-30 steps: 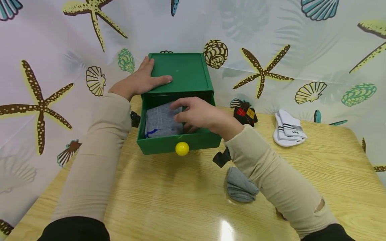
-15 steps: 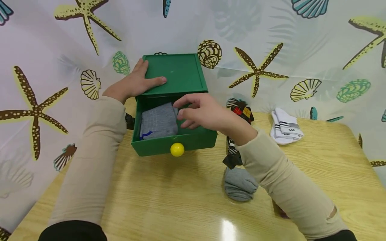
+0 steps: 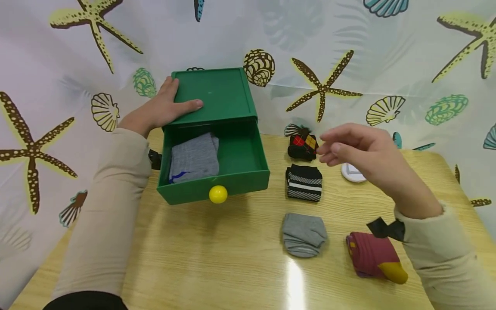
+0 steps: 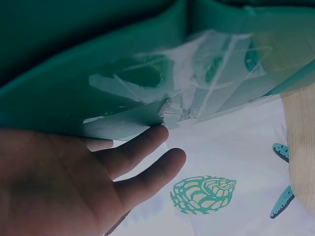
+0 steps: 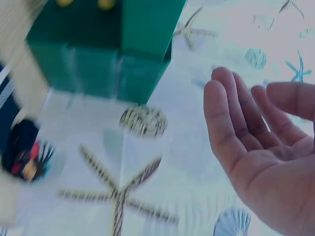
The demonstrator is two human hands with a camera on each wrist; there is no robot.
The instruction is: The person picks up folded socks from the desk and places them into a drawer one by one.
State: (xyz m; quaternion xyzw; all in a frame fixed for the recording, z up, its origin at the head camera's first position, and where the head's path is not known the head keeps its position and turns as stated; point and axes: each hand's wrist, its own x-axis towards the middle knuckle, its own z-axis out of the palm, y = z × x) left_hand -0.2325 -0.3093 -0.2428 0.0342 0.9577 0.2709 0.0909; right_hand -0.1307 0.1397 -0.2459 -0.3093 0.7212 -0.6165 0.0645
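My left hand rests on the upper left edge of a green drawer box, its thumb lying across the top. In the left wrist view its fingers extend straight along the box's taped side wall. The box's drawer is pulled out, with a yellow knob on its front. A folded grey sock with a blue stripe lies in the drawer's left part. My right hand hovers over the table to the right, fingers loosely bent and holding nothing. Behind it, white socks are mostly hidden.
On the wooden table, right of the box, lie folded red-and-yellow argyle socks, black-and-white striped socks, plain grey socks and maroon socks with mustard parts. A cloth printed with shells and starfish hangs behind.
My right hand has lifted out of the drawer and moved right, over the socks on the table. The left hand stays on the box. The view has shifted slightly to the right.
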